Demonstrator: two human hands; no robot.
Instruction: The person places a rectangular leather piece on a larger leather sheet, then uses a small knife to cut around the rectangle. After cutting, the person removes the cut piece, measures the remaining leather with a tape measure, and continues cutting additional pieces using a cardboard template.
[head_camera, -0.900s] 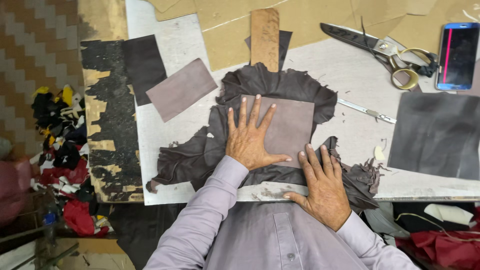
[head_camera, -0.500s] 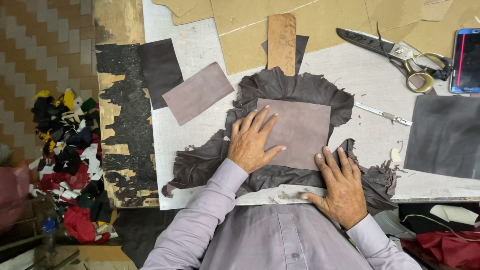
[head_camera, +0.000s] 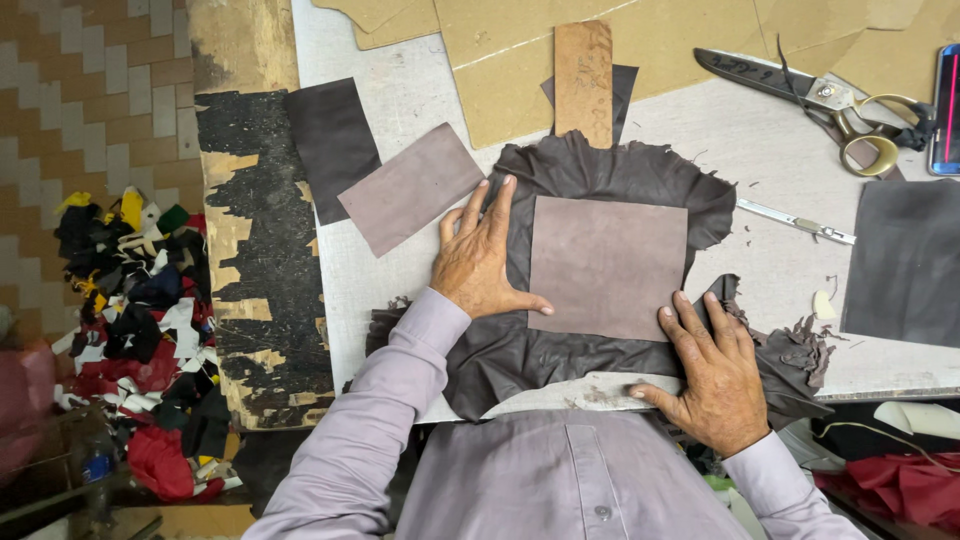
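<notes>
A dark brown leather hide (head_camera: 610, 170) lies spread on the white table (head_camera: 760, 140). On top of it rests a lighter greyish-brown rectangular piece (head_camera: 607, 265). My left hand (head_camera: 482, 262) lies flat on the hide, fingers apart, its thumb touching the rectangle's left edge. My right hand (head_camera: 712, 368) presses flat on the hide's lower right part at the table's front edge, fingertips by the rectangle's lower right corner. Neither hand holds anything.
A second greyish rectangle (head_camera: 410, 188) and a dark one (head_camera: 332, 148) lie to the left. Large scissors (head_camera: 820, 100), a phone (head_camera: 946, 110), a thin metal tool (head_camera: 797, 222), a wooden strip (head_camera: 584, 82), cardboard sheets (head_camera: 520, 60) and a dark panel (head_camera: 908, 262) surround the hide. Fabric scraps (head_camera: 140, 320) cover the floor.
My left hand slid left off the rectangular piece onto the hide beside it. My right hand stayed at the front edge. The head camera shifted, moving the scene rightward.
</notes>
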